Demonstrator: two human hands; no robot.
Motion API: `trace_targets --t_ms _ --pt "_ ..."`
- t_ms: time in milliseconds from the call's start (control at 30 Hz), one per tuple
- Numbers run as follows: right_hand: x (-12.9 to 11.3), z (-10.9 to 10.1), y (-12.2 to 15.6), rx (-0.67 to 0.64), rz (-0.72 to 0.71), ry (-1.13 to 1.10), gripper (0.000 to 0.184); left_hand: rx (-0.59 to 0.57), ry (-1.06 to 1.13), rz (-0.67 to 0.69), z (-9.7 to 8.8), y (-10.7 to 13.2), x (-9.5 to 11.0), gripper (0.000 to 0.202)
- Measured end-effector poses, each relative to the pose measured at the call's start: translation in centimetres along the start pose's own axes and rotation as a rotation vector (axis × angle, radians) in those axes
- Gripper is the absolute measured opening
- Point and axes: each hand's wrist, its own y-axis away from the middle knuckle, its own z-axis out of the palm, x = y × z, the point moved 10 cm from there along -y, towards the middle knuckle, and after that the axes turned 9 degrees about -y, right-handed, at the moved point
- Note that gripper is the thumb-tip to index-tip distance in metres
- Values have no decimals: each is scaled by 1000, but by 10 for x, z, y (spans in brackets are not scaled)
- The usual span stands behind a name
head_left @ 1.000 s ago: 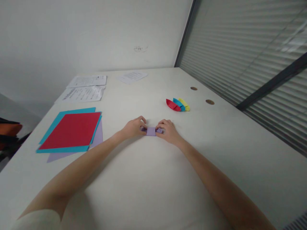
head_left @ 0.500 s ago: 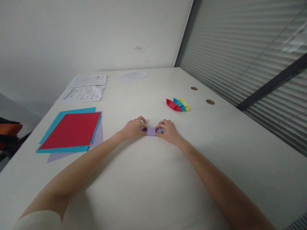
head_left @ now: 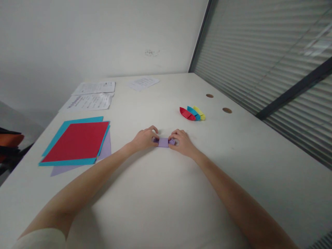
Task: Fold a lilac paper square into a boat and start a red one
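A small folded piece of purple paper (head_left: pixel 163 142) lies on the white table between my hands. My left hand (head_left: pixel 145 139) grips its left end between thumb and fingers. At its right end, my right hand (head_left: pixel 182 141) pinches the paper in the same way. The flat middle of the fold shows, while both ends are partly covered by my fingers. Beyond my right hand rest three folded paper boats side by side: a red one (head_left: pixel 187 114), a blue one (head_left: pixel 194 112) and a yellow one (head_left: pixel 199 113).
On the left lies a stack of square paper sheets, with a red sheet (head_left: pixel 77 141) on top, blue (head_left: pixel 55 138) and purple (head_left: pixel 105 147) beneath. Printed pages (head_left: pixel 89 101) lie farther back. Two round table holes (head_left: pixel 227 110) sit near the window blinds (head_left: pixel 259 52) at right.
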Motion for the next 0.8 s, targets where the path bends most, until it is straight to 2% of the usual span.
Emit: trace_targets --t_ms 267,467,633,800 --pt "1 0 0 1 9 -1 14 -4 17 0 1 0 -1 25" --pt "-5 -2 2 4 -19 -16 13 38 204 -44 -4 -1 -9 29" --pt "-14 -2 2 34 -93 -223 7 -4 302 -13 3 -4 -4 24" --pt "5 -5 0 146 120 -467 15 27 358 -2 2 -5 -2 17"
